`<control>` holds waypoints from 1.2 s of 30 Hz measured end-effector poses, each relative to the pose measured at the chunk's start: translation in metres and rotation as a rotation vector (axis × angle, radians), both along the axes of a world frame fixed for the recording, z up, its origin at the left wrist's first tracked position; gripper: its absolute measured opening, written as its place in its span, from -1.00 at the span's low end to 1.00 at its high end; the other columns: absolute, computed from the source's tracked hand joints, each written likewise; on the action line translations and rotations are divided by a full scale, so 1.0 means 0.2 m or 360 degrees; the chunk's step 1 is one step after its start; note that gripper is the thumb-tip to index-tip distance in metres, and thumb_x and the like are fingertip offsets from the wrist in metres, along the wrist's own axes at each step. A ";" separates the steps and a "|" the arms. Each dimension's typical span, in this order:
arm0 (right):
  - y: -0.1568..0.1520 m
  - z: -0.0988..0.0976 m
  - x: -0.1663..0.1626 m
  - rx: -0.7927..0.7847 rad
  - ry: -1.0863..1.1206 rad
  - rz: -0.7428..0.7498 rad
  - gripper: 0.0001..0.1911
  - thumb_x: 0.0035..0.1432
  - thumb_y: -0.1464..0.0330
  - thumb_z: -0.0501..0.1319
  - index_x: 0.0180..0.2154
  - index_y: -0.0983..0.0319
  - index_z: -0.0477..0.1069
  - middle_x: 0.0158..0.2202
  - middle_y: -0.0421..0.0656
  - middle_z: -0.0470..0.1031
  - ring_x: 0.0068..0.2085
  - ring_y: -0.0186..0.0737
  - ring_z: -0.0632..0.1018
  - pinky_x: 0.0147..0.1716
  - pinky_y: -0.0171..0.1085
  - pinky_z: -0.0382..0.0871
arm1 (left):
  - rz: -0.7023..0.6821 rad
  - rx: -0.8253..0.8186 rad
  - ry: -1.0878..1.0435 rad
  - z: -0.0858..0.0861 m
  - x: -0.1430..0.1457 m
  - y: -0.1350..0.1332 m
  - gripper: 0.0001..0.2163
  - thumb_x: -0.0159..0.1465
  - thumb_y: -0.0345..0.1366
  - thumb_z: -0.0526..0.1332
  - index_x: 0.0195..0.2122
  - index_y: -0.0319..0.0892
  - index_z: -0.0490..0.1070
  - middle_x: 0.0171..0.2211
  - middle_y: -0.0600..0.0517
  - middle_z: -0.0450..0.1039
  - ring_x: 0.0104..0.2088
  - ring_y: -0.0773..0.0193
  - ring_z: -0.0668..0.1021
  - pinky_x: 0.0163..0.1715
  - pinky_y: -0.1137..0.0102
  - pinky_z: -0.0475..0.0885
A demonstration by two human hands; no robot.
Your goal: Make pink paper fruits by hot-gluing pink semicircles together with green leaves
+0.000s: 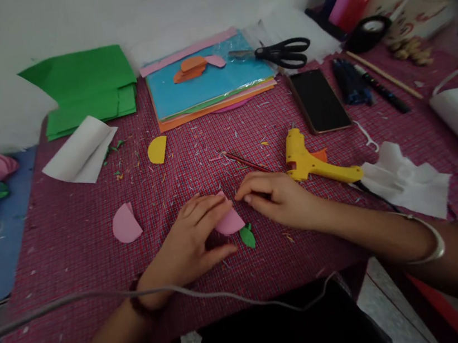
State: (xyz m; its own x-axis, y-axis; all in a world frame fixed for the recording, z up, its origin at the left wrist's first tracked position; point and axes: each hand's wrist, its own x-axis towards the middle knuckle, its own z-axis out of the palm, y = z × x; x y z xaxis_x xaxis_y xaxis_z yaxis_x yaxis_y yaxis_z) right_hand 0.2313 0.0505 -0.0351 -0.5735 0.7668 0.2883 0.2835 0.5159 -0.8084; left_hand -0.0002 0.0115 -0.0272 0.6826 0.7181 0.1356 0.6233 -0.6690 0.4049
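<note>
My left hand [191,238] lies over a pink paper piece [230,222] on the red checked cloth, fingers pressed on its left side. My right hand [272,196] touches the same pink piece from the right, fingers curled and pinching its top edge. A small green paper leaf [247,237] sticks out below the pink piece. A yellow glue gun [312,161] lies just right of my right hand. A red pencil [244,161] lies beyond my fingers.
A pink half-circle [125,224] and a yellow half-circle [157,149] lie to the left. A stack of coloured sheets [209,84], green paper [83,86], scissors [281,52], a phone [319,100], white tissue [407,179] and cups [422,5] stand further back and right.
</note>
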 end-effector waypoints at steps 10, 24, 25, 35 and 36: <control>0.01 0.00 -0.02 0.0032 -0.0116 0.0090 -0.79 0.14 0.58 0.09 -0.28 0.25 0.45 -0.32 -0.16 0.50 -0.23 -0.27 0.49 -0.16 -0.25 0.35 | 0.0002 0.0315 0.0150 -0.05 -0.07 0.02 -0.73 0.29 -0.46 0.11 -0.01 -0.20 0.41 0.03 -0.18 0.44 0.02 0.07 0.50 -0.01 0.10 0.46; -0.04 0.27 -0.09 -0.0276 0.0569 0.0120 -0.76 0.24 0.25 0.14 -0.13 0.25 0.36 -0.24 -0.12 0.45 -0.24 -0.25 0.47 -0.28 -0.26 0.35 | 0.0856 -0.0838 -0.1947 0.16 0.10 0.06 -0.83 0.06 -0.20 0.40 -0.37 -0.14 0.53 -0.41 0.07 0.58 -0.40 0.30 0.56 -0.28 0.37 0.50; -0.04 0.27 -0.12 -0.0303 0.0585 0.0117 -0.77 0.21 0.25 0.17 -0.15 0.25 0.36 -0.27 -0.15 0.44 -0.27 -0.27 0.46 -0.30 -0.28 0.35 | 0.0837 -0.0890 -0.2029 0.15 0.12 0.07 -0.82 0.04 -0.20 0.41 -0.37 -0.14 0.53 -0.42 0.08 0.58 -0.40 0.31 0.56 -0.29 0.39 0.49; 0.04 0.15 -0.21 -0.0098 0.0293 -0.0451 -0.97 0.10 0.44 0.16 -0.34 0.23 0.32 -0.43 -0.24 0.35 -0.40 -0.28 0.37 -0.40 -0.30 0.22 | 0.0660 -0.1364 -0.2404 0.11 0.16 0.11 -0.72 0.22 -0.11 0.25 -0.11 -0.14 0.46 -0.11 -0.03 0.53 -0.14 0.26 0.56 -0.15 0.37 0.49; 0.04 0.15 -0.20 -0.0019 0.0212 -0.0447 -0.97 0.10 0.45 0.15 -0.34 0.23 0.32 -0.41 -0.22 0.36 -0.38 -0.27 0.38 -0.38 -0.28 0.23 | 0.0697 -0.1326 -0.2381 0.09 0.16 0.11 -0.74 0.19 -0.20 0.29 -0.12 -0.15 0.46 -0.11 -0.03 0.53 -0.14 0.25 0.56 -0.15 0.36 0.50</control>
State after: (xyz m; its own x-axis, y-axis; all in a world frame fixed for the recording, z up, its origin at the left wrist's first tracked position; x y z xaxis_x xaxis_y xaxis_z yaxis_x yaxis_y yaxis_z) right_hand 0.1905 0.0577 -0.0055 -0.2964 0.8938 0.3366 0.3047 0.4225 -0.8536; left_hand 0.0322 0.0336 -0.0082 0.0844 0.9948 -0.0572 -0.5054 0.0922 0.8580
